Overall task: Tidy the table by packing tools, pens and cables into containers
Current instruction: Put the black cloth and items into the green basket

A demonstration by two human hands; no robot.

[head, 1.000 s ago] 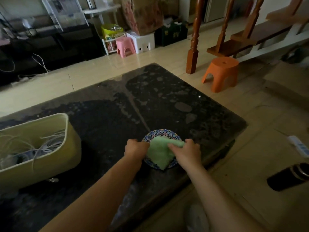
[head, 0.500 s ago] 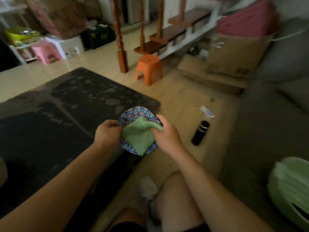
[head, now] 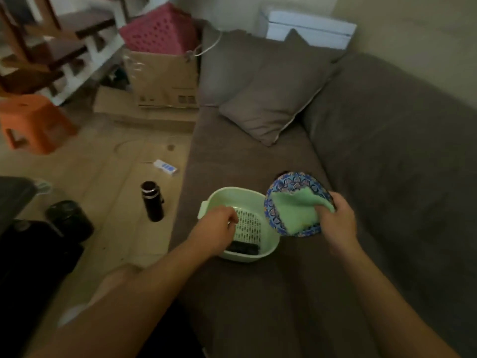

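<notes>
Grey sofa [head: 258, 306], lower centre, carries the basket [head: 268, 251]. My left hand [head: 219, 226] hangs over its rim, fingers curled; holding anything, I cannot tell. My right hand [head: 335, 218] pinches cloth [head: 291, 213] against plate [head: 291, 180], just right of it. Judged step: stowing; next, lower plate in, clear of the dark item [head: 244, 248]. Bottle [head: 152, 202], power strip [head: 165, 167]: floor, left.

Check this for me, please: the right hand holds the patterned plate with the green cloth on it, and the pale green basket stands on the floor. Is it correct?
Not quite: the head view shows the pale green basket standing on the grey sofa, not on the floor. The right hand does hold the patterned plate with the green cloth on it.
</notes>
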